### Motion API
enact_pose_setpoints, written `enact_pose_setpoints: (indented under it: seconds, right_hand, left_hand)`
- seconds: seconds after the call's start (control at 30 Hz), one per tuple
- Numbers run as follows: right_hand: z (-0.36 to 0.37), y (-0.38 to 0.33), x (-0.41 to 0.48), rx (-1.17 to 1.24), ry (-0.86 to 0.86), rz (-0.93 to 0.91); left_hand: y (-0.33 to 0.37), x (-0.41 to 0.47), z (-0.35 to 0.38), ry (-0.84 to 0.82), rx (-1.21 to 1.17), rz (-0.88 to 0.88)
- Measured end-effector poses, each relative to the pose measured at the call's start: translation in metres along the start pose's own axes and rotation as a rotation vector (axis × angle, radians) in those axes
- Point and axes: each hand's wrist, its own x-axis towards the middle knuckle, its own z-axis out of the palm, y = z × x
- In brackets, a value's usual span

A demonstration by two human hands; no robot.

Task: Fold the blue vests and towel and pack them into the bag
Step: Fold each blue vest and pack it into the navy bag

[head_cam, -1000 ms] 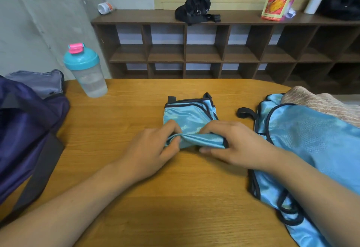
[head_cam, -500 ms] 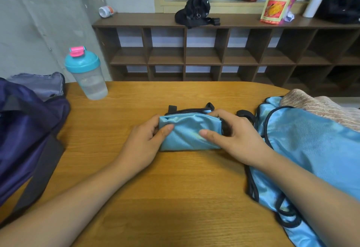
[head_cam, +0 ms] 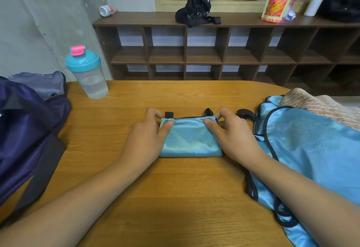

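Wooden worktop [head_cam: 175, 198], centre: your left hand [head_cam: 144, 139] and right hand [head_cam: 231, 137] pinch the folded blue vest [head_cam: 190, 139] at its far corners; flatten evenly.

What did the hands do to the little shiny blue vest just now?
The left hand and right hand folded the small shiny blue vest away over itself into a compact bundle and now pinch its far corners. The unfolded blue vest, beige towel, purple bag and teal-lidded bottle stayed put.
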Motion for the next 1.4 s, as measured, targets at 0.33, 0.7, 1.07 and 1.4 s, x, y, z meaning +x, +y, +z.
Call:
enact_pose_setpoints:
  seconds: [0.33,0.7,1.07,1.4]
  right_hand:
    - [-0.001,0.002,0.0,-0.179,0.041,0.002]
    - [-0.017,-0.014,0.004,-0.255,-0.189,-0.083]
    - [-0.055,-0.123,0.018,0.089,-0.663,-0.156]
    - [-0.028,-0.231,0.025,0.351,-0.926,-0.269]
  left_hand:
    - [0.004,0.001,-0.008,-0.051,0.245,-0.012]
    - [0.017,0.015,-0.053,-0.253,-0.435,-0.291]
    - [0.064,0.01,-0.161,-0.327,-0.484,-0.033]
    - [0.062,-0.031,-0.284,-0.333,-0.521,-0.012]
